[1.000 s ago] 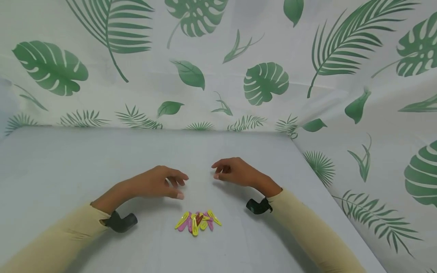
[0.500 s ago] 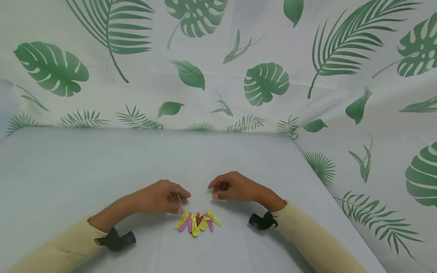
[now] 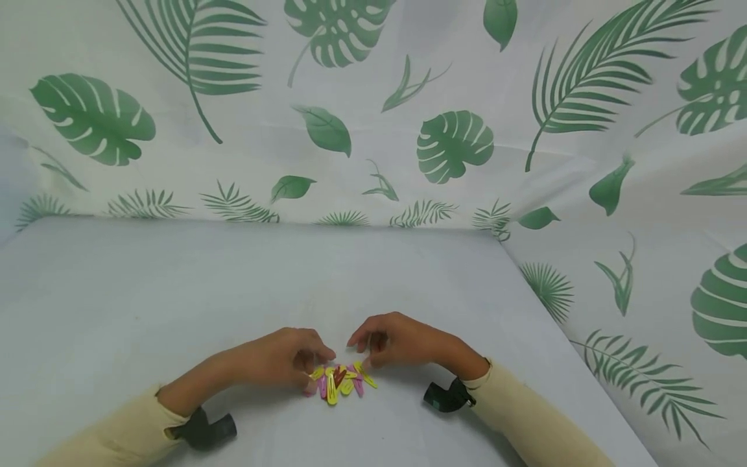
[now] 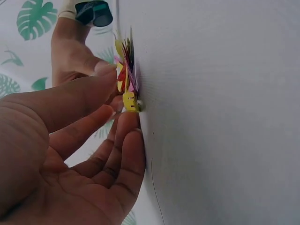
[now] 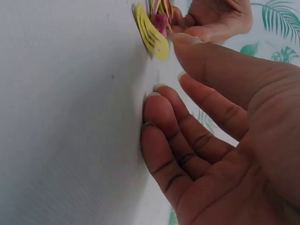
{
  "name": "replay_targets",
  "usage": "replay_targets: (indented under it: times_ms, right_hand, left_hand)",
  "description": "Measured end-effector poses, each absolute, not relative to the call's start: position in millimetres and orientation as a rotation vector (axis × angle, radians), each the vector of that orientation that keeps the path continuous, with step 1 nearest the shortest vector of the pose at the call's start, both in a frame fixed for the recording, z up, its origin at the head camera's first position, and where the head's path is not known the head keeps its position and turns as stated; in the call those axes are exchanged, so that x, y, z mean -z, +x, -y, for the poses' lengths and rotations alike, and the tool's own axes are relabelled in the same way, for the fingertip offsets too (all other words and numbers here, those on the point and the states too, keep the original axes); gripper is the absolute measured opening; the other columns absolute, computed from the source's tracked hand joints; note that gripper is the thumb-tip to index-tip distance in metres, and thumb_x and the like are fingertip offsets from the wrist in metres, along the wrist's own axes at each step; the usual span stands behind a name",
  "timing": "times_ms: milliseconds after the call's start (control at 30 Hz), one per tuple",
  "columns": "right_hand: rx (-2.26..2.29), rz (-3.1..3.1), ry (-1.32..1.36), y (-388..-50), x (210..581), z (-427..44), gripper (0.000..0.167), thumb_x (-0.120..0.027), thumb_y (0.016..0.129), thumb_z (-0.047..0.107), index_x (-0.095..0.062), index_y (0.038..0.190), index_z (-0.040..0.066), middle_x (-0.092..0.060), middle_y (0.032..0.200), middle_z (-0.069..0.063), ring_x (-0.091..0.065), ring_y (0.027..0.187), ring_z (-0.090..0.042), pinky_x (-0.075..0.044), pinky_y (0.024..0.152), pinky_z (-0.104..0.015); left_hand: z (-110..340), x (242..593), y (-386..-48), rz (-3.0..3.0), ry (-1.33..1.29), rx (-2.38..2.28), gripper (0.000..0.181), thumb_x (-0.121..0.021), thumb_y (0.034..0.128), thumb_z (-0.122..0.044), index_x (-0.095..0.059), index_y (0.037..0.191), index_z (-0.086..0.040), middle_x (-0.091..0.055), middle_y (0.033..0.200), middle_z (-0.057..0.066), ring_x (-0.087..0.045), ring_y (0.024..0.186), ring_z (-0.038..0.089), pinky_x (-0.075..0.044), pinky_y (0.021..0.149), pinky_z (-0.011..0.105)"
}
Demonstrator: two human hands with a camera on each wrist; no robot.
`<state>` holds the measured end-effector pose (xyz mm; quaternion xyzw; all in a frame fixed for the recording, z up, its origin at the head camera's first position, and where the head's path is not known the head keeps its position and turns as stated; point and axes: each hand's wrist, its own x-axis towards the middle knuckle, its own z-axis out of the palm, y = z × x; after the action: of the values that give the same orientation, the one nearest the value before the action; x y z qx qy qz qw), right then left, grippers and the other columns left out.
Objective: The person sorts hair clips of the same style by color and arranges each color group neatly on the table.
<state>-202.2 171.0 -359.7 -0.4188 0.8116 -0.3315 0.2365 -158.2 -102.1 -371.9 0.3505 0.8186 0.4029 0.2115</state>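
A small pile of yellow, pink and red hair clips (image 3: 331, 388) lies on the white surface between the two hands. At the pile's left side is the left hand (image 3: 280, 358), thumb and fingers bent and apart; in the left wrist view its thumb (image 4: 89, 96) is beside the clips (image 4: 129, 101), and whether it touches them cannot be told. The right hand (image 3: 403, 340) is at the pile's right side, fingers loosely bent. Its thumb (image 5: 211, 61) is close to a yellow clip (image 5: 152, 35) in the right wrist view, with nothing held.
A white cloth-covered table (image 3: 233, 272) spreads around the hands. Behind it and along the right hangs a white curtain (image 3: 385, 143) printed with green leaves. Black wrist cameras (image 3: 207, 429) are strapped below both cream sleeves (image 3: 531, 412).
Both hands have come down toward the near side of the table, from beyond the pile to its left and right sides. The clips look nearly unmoved.
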Motion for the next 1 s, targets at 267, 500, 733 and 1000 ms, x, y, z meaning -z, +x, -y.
replay_targets:
  times_ms: [267,500,733,1000]
  right_hand:
    - [0.796,-2.254,-1.153,-195.6,359.9,-167.3,0.038,-0.08,0.082,0.013,-0.068,0.118,0.013,-0.058,0.098,0.006,-0.054,0.077,-0.008,-0.048,0.07,-0.024]
    - [0.733,-2.277,-1.201,-194.8,361.7,-164.5,0.028,-0.078,0.083,0.01,-0.07,0.109,0.014,-0.057,0.096,0.007,-0.052,0.08,-0.007,-0.047,0.072,-0.023]
    - [0.73,-2.29,-1.188,-196.1,362.2,-161.8,0.018,-0.076,0.084,0.008,-0.069,0.1,0.015,-0.058,0.092,0.009,-0.052,0.082,-0.006,-0.047,0.074,-0.023]
    - [0.793,-2.277,-1.161,-196.6,365.7,-162.9,0.016,-0.076,0.085,0.011,-0.067,0.098,0.015,-0.057,0.085,0.008,-0.051,0.079,-0.008,-0.045,0.069,-0.022]
  left_hand:
    - [99.5,370.6,-155.2,-2.289,1.018,-1.039,0.043,-0.077,0.0805,-0.004,-0.067,0.122,-0.005,-0.056,0.096,-0.008,-0.054,0.084,0.007,-0.048,0.078,0.024]
    - [98.1,368.9,-153.6,-2.323,1.07,-0.964,0.041,-0.075,0.0817,-0.002,-0.068,0.121,-0.007,-0.054,0.088,-0.011,-0.052,0.08,0.005,-0.048,0.074,0.023]
    - [99.2,369.0,-154.5,-2.322,1.103,-1.004,0.033,-0.075,0.0814,-0.001,-0.071,0.114,-0.004,-0.055,0.084,-0.012,-0.051,0.075,0.004,-0.047,0.067,0.023]
    - [98.5,370.4,-156.4,-2.335,1.06,-1.036,0.02,-0.075,0.0825,-0.004,-0.075,0.102,-0.008,-0.059,0.078,-0.013,-0.052,0.072,0.004,-0.047,0.065,0.024]
